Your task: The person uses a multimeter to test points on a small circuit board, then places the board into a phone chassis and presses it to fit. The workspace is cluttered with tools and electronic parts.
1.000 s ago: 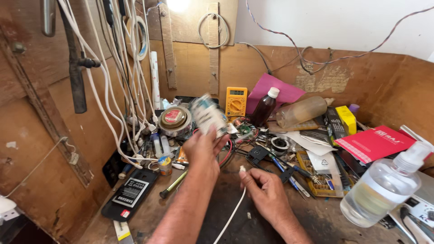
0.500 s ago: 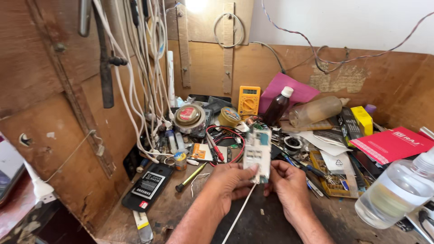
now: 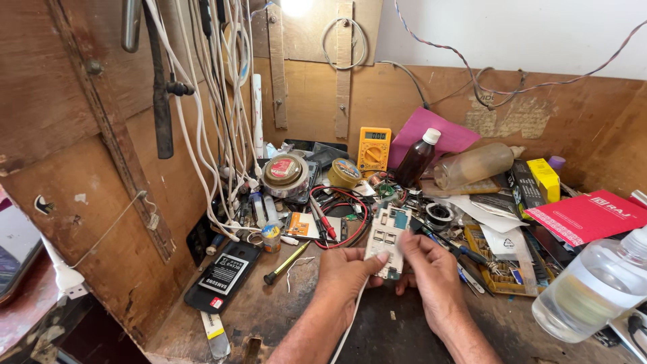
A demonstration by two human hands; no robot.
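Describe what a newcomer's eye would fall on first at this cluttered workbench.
At the centre front, the left hand and right hand hold up a pale circuit board. Behind it against the back wall stands a yellow multimeter, with a red booklet on the right. A bundle of white cables hangs at the left.

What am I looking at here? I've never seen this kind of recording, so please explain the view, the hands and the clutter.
The one view comes from a camera worn on a person's head, looking down at a wooden workbench. No machine is there: the person's two bare hands work. The left hand and right hand together hold a small pale circuit board; a white cable runs beneath the left hand. Around them lie a yellow multimeter, a brown bottle, tape rolls, a black phone battery, a red booklet and a clear plastic bottle. White cables hang on the left.
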